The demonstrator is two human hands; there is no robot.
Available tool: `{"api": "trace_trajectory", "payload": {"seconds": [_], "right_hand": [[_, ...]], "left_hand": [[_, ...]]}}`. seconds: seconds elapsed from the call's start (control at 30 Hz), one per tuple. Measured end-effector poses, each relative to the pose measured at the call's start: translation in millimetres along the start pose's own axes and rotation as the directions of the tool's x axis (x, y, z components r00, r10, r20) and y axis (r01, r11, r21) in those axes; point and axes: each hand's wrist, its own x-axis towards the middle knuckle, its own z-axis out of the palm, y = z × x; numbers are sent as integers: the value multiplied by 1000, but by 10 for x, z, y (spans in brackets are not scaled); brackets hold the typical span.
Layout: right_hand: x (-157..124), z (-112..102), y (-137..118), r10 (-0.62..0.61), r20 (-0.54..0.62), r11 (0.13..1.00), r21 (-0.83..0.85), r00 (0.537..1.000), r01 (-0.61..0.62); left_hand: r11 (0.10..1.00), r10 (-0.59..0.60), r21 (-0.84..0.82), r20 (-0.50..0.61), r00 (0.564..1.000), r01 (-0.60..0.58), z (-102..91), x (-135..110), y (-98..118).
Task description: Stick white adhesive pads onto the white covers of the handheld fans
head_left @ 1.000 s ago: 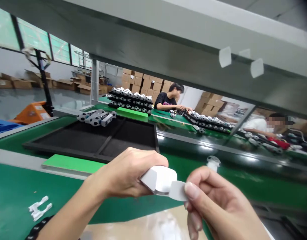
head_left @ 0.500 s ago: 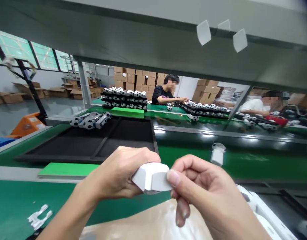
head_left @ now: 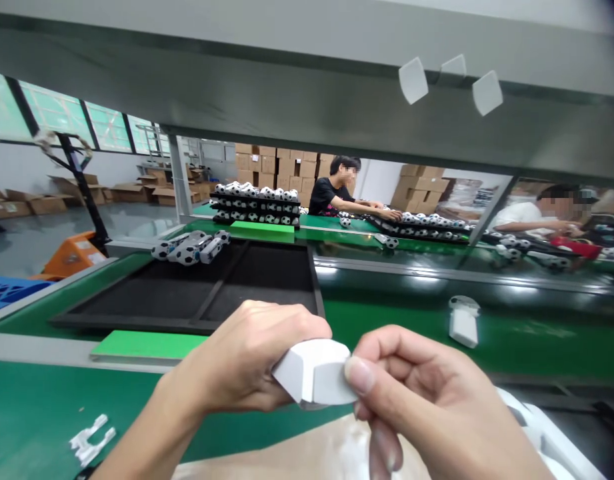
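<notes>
My left hand [head_left: 251, 357] is closed around a white plastic housing [head_left: 311, 350], whose angular end faces me. Thumb and fingers of my right hand [head_left: 419, 380] pinch the edge of a thin, pale grey rounded piece [head_left: 331, 383]. That piece lies against the housing's end; whether it is stuck down I cannot tell. Most of the housing is hidden in my left palm. Below my hands lies a sheet of brown paper or card [head_left: 281, 447]. A white clip-like plastic part [head_left: 91, 440] rests on the green bench to the left.
Beyond my hands sits a black tray [head_left: 151, 293] bearing several football-patterned parts [head_left: 191, 248]. Another white part [head_left: 464, 321] lies on the green belt. Pale pieces [head_left: 413, 81] cling to the overhead shelf [head_left: 287, 87]. A co-worker [head_left: 331, 190] handles stacked parts opposite; another person [head_left: 527, 217] sits right.
The whole view has shifted, so things appear lower and further right. Both hands keep the same hold. The co-worker opposite has moved a hand further over the stacked parts.
</notes>
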Motion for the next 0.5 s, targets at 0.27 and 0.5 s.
{"api": "trace_trajectory", "payload": {"seconds": [0.27,0.5], "right_hand": [[1,-15,-3,9,14,1000,7,1000,-9],[20,-26,5,-3,58,997,76,998,-1]], "left_hand": [[1000,-5,25,5,1000,5,15,12,-7],[999,-9,-50,-3,1000,9,16,11,-15]]}}
